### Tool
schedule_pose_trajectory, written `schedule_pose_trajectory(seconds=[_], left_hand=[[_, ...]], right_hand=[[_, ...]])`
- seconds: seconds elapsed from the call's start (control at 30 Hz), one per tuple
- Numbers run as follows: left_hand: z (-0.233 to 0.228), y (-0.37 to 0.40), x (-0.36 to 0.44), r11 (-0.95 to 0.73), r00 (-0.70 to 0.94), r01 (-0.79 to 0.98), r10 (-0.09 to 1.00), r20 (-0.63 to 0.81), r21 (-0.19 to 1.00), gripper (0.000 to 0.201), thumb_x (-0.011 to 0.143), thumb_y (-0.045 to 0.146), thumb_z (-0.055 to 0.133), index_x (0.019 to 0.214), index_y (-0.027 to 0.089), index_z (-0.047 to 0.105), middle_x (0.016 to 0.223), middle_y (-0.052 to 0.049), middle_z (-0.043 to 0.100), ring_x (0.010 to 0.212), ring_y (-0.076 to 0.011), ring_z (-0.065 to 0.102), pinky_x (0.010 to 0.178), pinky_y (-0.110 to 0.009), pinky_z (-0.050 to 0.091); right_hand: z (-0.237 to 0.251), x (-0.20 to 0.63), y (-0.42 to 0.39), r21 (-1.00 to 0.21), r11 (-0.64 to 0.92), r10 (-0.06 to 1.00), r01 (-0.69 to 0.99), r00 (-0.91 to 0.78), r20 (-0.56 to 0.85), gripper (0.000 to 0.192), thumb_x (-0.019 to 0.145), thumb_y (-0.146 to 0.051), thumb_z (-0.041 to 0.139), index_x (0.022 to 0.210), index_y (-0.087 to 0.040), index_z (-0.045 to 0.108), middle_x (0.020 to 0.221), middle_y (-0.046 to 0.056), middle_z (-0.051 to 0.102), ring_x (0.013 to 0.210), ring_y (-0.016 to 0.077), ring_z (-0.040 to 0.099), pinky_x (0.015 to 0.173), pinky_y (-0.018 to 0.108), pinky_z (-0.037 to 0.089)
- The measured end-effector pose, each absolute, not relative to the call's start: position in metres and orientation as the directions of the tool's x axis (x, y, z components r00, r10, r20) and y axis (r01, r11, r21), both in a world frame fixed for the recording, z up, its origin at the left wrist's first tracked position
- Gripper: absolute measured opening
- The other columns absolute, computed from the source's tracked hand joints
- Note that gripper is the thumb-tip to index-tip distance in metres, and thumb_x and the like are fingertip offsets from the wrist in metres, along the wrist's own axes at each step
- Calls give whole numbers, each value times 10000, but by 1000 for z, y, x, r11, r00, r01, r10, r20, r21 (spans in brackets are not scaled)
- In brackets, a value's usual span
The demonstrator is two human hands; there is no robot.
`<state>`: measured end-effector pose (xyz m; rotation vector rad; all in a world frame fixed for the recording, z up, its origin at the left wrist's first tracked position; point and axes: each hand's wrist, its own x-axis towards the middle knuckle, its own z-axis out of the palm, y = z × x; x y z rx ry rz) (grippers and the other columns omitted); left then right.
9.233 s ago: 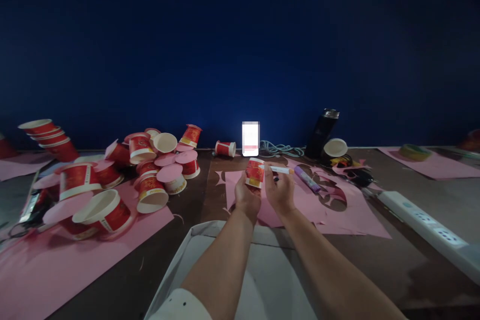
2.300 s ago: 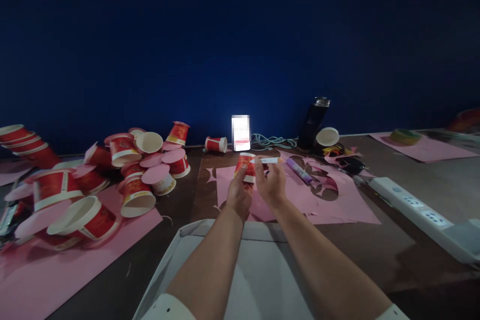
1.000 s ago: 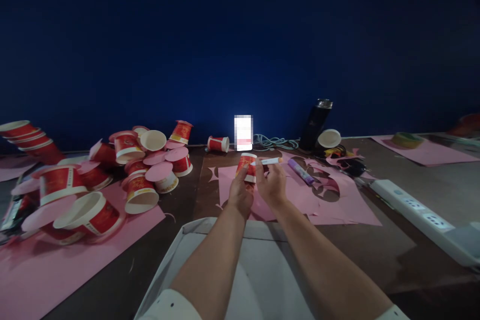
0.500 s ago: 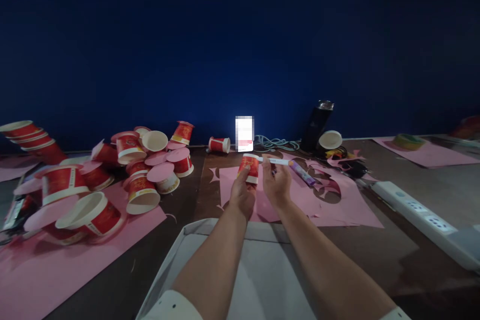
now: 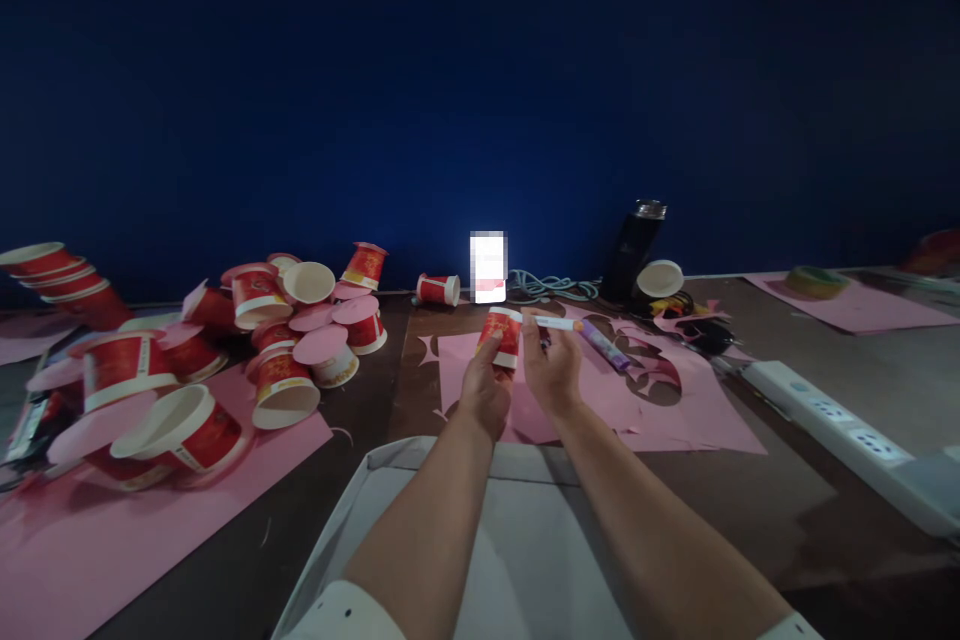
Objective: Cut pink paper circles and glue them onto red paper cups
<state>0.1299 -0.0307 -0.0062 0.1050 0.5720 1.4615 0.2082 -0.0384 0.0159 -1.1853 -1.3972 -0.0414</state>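
My left hand grips a small red paper cup with white bands, held above a cut pink paper sheet. My right hand holds a white glue stick lying sideways, its left tip touching the cup's upper rim. Both forearms reach out over a white box at the near edge.
A heap of red cups with pink paper lids lies at left on pink paper. A lit phone, cables, a dark flask, a purple tube, scissors and scraps sit behind. A white power strip runs at right.
The glue stick has shifted slightly right and its tip stays at the cup's rim; the cup is turned a little in my left hand. The view rose slightly.
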Motion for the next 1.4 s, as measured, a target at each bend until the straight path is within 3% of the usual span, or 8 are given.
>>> schedule_pose_trajectory(seconds=[0.37,1.4], left_hand=[[-4,-30,127,187,46,-914,929,-367,359,117,750,163,664,865,139,656,804,-36,700,708,-107,656,653,-182,500],[1,-31,122,181,58,-937,924,-377,300,98,758,150,636,854,131,648,745,-37,695,662,-121,657,662,-218,522]], right_hand=[[15,209,-37,-602,460,612,652,259,747,291,893,-349,458,965,-170,675,922,91,704,832,225,631,771,355,475],[11,210,-36,-590,408,633,697,250,733,337,890,-385,445,975,-153,675,894,112,698,824,234,620,765,361,460]])
